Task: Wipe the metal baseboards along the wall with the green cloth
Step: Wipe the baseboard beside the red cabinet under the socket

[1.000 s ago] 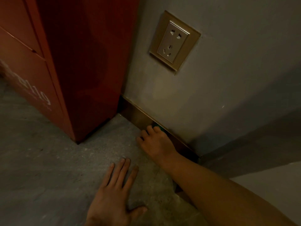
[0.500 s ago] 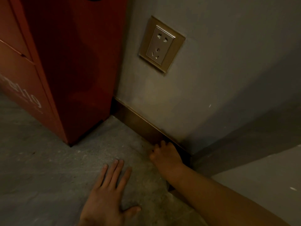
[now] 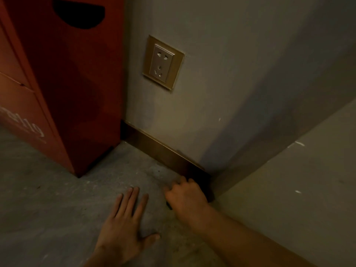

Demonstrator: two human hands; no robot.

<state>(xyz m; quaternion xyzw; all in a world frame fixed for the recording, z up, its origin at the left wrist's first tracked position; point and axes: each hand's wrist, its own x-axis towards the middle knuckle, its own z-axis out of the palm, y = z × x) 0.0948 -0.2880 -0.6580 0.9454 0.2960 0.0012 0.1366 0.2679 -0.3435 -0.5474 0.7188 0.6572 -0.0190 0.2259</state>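
Observation:
A brownish metal baseboard [image 3: 159, 149] runs along the foot of the grey wall, from a red cabinet down to the wall's outer corner. My right hand [image 3: 186, 197] is curled at the corner end of the baseboard, close to the floor. The green cloth is almost wholly hidden under that hand; only a dark edge [image 3: 169, 206] shows below the knuckles. My left hand [image 3: 125, 226] lies flat on the concrete floor with fingers spread, left of the right hand, holding nothing.
A red metal cabinet [image 3: 77, 97] with white lettering stands on the left against the wall. A gold-framed wall socket [image 3: 162, 62] sits above the baseboard. The wall turns a corner [image 3: 215, 182] on the right. Grey concrete floor [image 3: 57, 199] spreads below.
My right hand has slid along the baseboard from its middle toward the corner end, and the green cloth no longer shows. The view shifted right. The left hand stays flat on the floor.

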